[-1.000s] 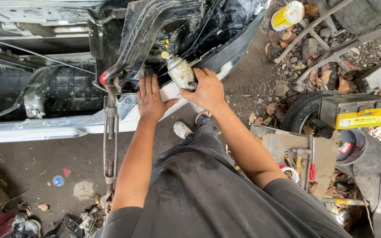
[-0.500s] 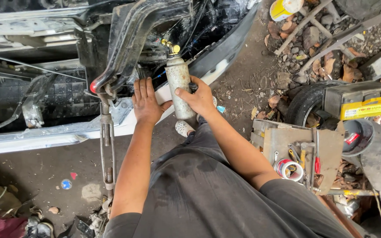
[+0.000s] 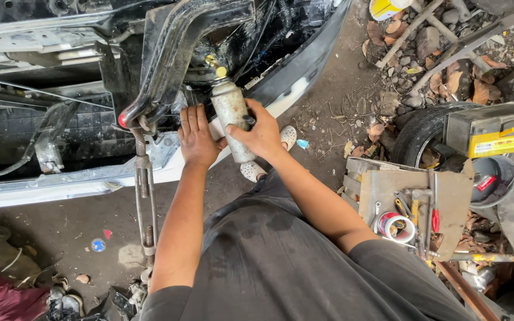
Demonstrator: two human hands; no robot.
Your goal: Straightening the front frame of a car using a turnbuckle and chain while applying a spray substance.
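Head view, looking down over a person in a dark shirt at the front of a dismantled car. The right hand [image 3: 261, 135] was closed around a worn, grey metal canister [image 3: 232, 117], gripping it about mid-body; the canister stood nearly upright, its yellow-capped top fitting [image 3: 220, 71] just below the dark engine bay. The left hand [image 3: 197, 138] lay flat and open, fingers [image 3: 190, 117] extended upward, palm against the white bumper edge [image 3: 168, 151] just beside the canister — touching the car, holding nothing. Whether the left thumb touched the canister could not be told.

A curved black bracket [image 3: 171, 56] arched over the left hand, ending in a red-tipped end [image 3: 122, 120]; from it a threaded rod [image 3: 144, 196] hung down toward the dirt floor [image 3: 66, 229]. The person's white perforated shoe [image 3: 251, 171] showed below the canister, a second one [image 3: 288, 137] just beyond the right hand.

To the right — well apart from the hands — stood a worn wooden board [image 3: 406, 196] carrying a red-handled screwdriver [image 3: 434, 217], a roll of tape [image 3: 395, 227] and wrenches, with a tyre [image 3: 423, 134] and a yellow-and-black car battery [image 3: 495, 131] behind it.
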